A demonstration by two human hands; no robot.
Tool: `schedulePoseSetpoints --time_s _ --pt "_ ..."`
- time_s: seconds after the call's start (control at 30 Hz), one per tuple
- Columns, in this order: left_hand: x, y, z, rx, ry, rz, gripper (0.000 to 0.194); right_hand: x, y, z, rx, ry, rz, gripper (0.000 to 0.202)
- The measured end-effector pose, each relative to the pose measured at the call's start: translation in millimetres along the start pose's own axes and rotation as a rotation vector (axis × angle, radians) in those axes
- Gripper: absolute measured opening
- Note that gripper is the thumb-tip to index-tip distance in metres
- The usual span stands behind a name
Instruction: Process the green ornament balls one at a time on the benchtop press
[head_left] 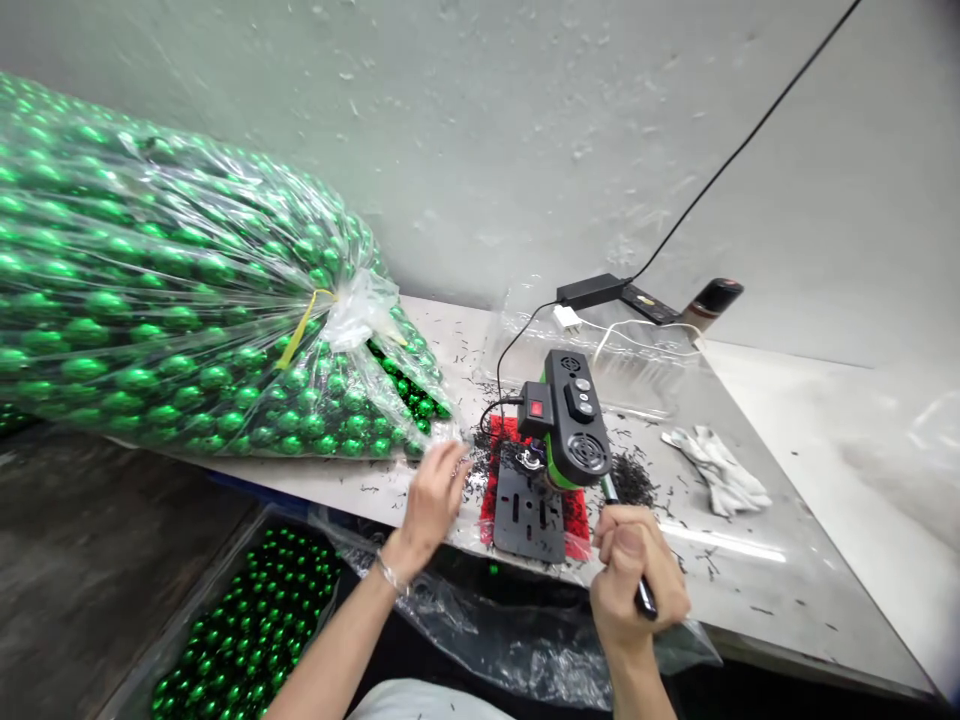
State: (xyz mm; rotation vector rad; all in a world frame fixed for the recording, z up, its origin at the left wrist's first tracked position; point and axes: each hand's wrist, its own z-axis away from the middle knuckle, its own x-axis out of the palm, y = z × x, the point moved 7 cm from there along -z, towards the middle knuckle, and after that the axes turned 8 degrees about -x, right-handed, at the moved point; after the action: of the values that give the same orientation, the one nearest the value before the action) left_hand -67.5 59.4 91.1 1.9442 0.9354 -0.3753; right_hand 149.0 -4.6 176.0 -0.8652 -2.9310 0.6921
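Observation:
A small black-and-green bench drill press [576,425] stands on a dark slotted base plate [529,530] over a red mat [577,520]. My right hand [637,570] is wrapped round the black-tipped lever [646,598] at its side. Left of the machine, my left hand [433,497] reaches to the open lower corner of a clear plastic bag [225,300] full of shiny green beads. Its fingers are partly stretched and apart, and I see nothing held in them. Loose green beads [416,400] show at the bag's opening. The drill tip is hidden behind the machine's head.
Black shavings [634,478] are scattered about the table [787,590]. White gloves [720,470] lie on the right. Behind the machine are a clear plastic tray [637,385], a power adapter [591,291] with cables and a dark-capped bottle [712,300]. Below left, a lined container holds green beads [251,620].

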Motion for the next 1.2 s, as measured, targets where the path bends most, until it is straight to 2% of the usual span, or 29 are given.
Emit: schedulePoseSetpoints --time_s 0.07,0.13,0.2,0.3,0.4,0.5,0.53,0.57,0.63,0.73,0.8,0.87,0.93,1.03,1.1,1.2 --pt "5.5 -27.9 -45.3 -0.169 -0.090 -0.202 0.019 0.1 -0.4 -0.3 -0.002 -0.012 0.011 0.032" --pt "8.5 -47.3 -77.3 -0.229 -0.118 -0.241 0.015 0.1 -0.1 0.3 0.002 -0.021 0.020 0.032" --pt "14.2 -61.6 -93.6 -0.263 -0.134 -0.238 0.019 -0.2 -0.1 1.2 -0.001 -0.024 0.022 0.032" --pt "23.6 -74.2 -97.6 -0.303 -0.148 -0.199 0.027 -0.3 -0.7 2.1 -0.015 -0.028 0.033 0.032" --pt "24.1 -79.2 -95.5 -0.344 -0.155 -0.139 0.028 -1.2 -0.6 2.3 -0.013 -0.018 0.046 0.032" --pt "12.0 -78.6 -93.9 -0.382 -0.148 -0.083 0.010 -1.0 -1.1 2.0 -0.018 -0.018 0.045 0.031" --pt "6.9 -77.2 -91.7 -0.399 -0.145 -0.049 0.009 -0.6 -1.4 1.9 -0.021 -0.022 0.044 0.031" --pt "3.1 -75.8 -87.7 -0.433 -0.148 0.035 0.017 -0.3 -1.6 1.8 -0.023 -0.024 0.043 0.031" --pt "3.8 -72.5 -72.0 -0.557 -0.188 0.370 0.029 -0.2 -1.3 2.1 -0.020 -0.020 0.045 0.031" --pt "26.9 -59.3 -33.2 -0.804 -0.282 0.980 0.033 -0.6 -0.4 3.2 -0.014 -0.011 0.050 0.031" --pt "46.5 -48.6 -6.4 -0.923 -0.327 1.130 0.031 -0.8 0.0 4.0 -0.012 -0.011 0.058 0.031" --pt "64.0 -40.9 14.7 -0.983 -0.350 1.119 0.030 -1.0 0.4 4.6 -0.008 -0.018 0.067 0.031" --pt "77.0 -34.1 26.7 -0.949 -0.376 1.022 0.034 -0.8 0.5 5.1 -0.006 -0.032 0.072 0.031" --pt "88.8 -21.5 32.9 -0.789 -0.443 0.832 0.037 -0.3 0.3 5.5 -0.010 -0.051 0.068 0.030" --pt "90.7 -12.6 33.6 -0.659 -0.460 0.690 0.036 -0.3 0.5 6.1 -0.010 -0.053 0.063 0.030" --pt "86.4 1.2 32.8 -0.451 -0.418 0.441 0.033 -0.6 1.2 7.2 -0.004 -0.051 0.066 0.030"
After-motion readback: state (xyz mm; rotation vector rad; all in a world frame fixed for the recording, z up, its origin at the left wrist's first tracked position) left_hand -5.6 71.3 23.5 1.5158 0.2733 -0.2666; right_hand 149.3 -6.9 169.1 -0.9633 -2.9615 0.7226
